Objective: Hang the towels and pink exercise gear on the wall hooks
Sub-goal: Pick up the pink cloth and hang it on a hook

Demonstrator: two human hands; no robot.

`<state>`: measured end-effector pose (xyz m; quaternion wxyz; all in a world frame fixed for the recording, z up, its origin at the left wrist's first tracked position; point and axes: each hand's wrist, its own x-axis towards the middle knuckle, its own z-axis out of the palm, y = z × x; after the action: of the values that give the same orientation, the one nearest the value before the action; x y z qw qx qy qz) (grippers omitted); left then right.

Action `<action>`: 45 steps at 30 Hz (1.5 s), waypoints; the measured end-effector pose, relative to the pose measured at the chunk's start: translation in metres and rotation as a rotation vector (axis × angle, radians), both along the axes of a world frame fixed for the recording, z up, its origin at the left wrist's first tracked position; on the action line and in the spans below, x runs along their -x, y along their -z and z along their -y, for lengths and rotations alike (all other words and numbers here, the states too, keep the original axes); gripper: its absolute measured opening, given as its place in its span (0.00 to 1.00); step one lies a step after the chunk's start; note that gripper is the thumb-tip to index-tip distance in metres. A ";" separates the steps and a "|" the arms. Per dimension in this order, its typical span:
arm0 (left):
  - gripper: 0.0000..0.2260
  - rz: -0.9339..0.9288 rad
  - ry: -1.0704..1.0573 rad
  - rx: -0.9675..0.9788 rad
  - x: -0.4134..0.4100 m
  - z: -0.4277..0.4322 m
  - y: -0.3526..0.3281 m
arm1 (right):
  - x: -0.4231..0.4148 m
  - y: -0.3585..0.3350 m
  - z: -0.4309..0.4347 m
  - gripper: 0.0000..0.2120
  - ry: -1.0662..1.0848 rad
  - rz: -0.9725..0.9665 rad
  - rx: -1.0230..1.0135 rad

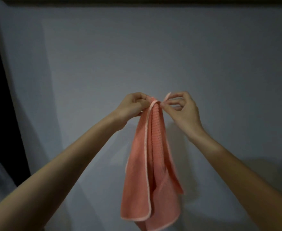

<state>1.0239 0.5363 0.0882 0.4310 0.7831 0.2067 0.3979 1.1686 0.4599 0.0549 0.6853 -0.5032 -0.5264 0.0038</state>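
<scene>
A salmon-pink towel (151, 172) with a pale trimmed edge hangs in loose folds against the grey wall (137, 55). My left hand (133, 105) grips the bunched top of the towel from the left. My right hand (182, 107) pinches the towel's small pale hanging loop at the top right. Both hands are raised at the same height, close together. No hook shows; the spot behind the towel's top is hidden by cloth and fingers.
A dark doorway or dark panel (1, 114) runs down the left side. A dark horizontal beam (145, 0) crosses the very top. The wall around the towel is plain grey. The room is dim.
</scene>
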 end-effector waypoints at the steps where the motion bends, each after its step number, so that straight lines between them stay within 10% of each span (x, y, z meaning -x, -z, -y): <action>1: 0.06 0.002 0.012 -0.016 0.000 -0.009 -0.006 | -0.001 -0.005 -0.011 0.17 0.005 -0.055 -0.004; 16: 0.05 0.051 0.142 0.012 -0.049 -0.111 -0.066 | -0.041 -0.084 -0.089 0.07 -0.068 -0.255 -0.001; 29: 0.09 0.132 0.165 -0.451 -0.181 -0.121 -0.118 | -0.154 -0.158 -0.079 0.04 -0.129 -0.262 -0.126; 45: 0.03 0.306 0.198 -0.758 -0.424 -0.054 -0.255 | -0.364 -0.294 -0.002 0.08 0.330 0.096 -0.296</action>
<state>1.4482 0.5902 0.3435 0.1741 0.8342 -0.0967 0.5142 1.5327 0.4621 0.3493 0.7172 -0.4762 -0.4636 -0.2095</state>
